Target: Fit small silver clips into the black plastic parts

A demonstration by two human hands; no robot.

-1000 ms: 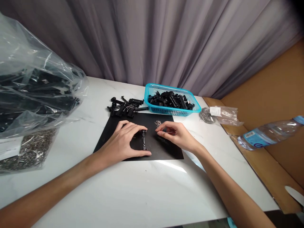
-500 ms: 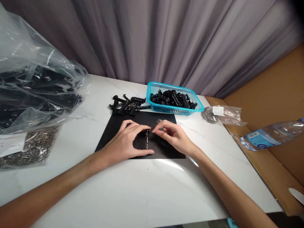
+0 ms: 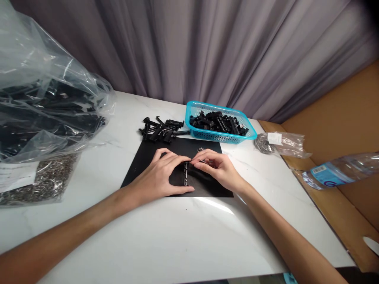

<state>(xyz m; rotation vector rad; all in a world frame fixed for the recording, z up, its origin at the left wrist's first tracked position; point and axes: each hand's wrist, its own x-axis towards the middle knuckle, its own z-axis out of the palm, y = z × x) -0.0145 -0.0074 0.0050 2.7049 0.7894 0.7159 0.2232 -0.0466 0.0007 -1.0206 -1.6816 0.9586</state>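
My left hand (image 3: 160, 173) spans a narrow black plastic part (image 3: 186, 174), gripping it end to end between thumb and fingertips above a black mat (image 3: 216, 185). The part's long side runs toward me, and small shiny spots show along it. My right hand (image 3: 217, 167) is closed in a pinch at the part's far end, its fingertips touching or almost touching my left index fingertip. Whatever sits in that pinch is too small to make out. Just behind my right hand lies a little pile of small metal pieces (image 3: 200, 150), partly covered by the fingers.
Several loose black parts (image 3: 161, 130) lie beyond the mat, beside a blue basket (image 3: 222, 138) filled with similar ones. Large clear bags (image 3: 56, 114) stand at left. A small bag of metal pieces (image 3: 265, 144) and a plastic bottle (image 3: 334, 173) lie at right, near cardboard (image 3: 340, 114).
My right hand's fingertips have moved left, closing the small gap to the far end of the black part. The left hand keeps its hold. The whole view has shifted slightly.
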